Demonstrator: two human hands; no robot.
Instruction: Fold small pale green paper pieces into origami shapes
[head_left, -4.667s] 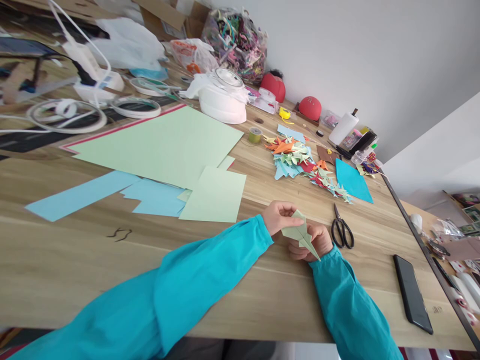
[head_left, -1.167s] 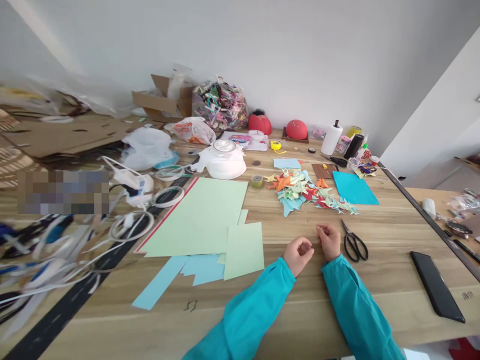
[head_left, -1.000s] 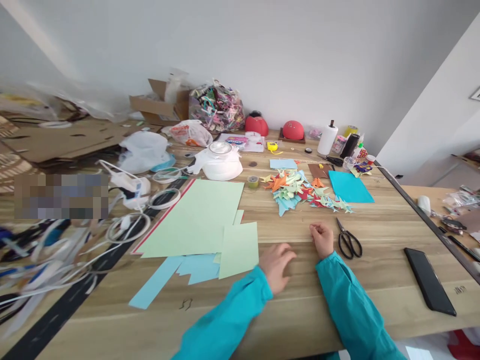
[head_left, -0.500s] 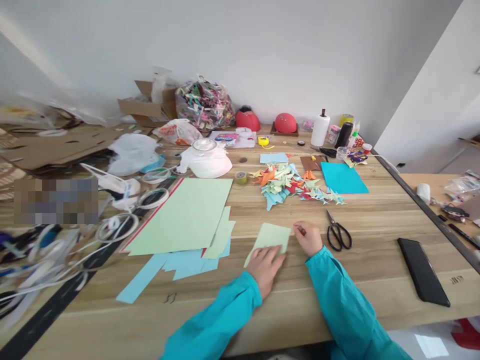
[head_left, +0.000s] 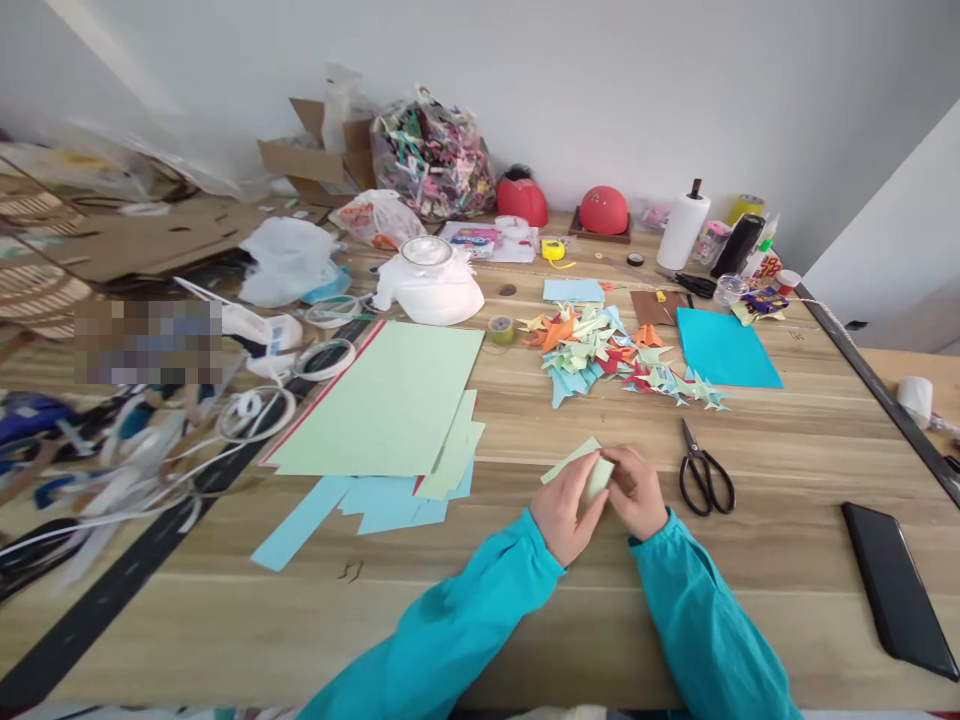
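Observation:
A piece of pale green paper (head_left: 597, 480) is curled up between my two hands, just above the wooden table. My left hand (head_left: 568, 510) grips its left side, and part of the sheet shows past the fingers at the upper left. On the right edge, the fingertips of my right hand (head_left: 636, 492) pinch the paper. To the right of that hand lie black-handled scissors (head_left: 705, 475), their points away from me. Beyond my hands is a heap of folded paper cranes (head_left: 592, 345) in green, orange, blue and red.
Large green sheets (head_left: 390, 400) lie at the left, over blue paper strips (head_left: 304, 525). A black phone (head_left: 896, 590) rests at the right edge. Blue-green paper (head_left: 727, 347) and a roll of tape (head_left: 501, 330) lie farther back. Cables and tools crowd the far left.
The green paper lay flat under my left hand; now it is lifted and bent between both hands. My right hand has taken hold of its edge. The view has shifted slightly.

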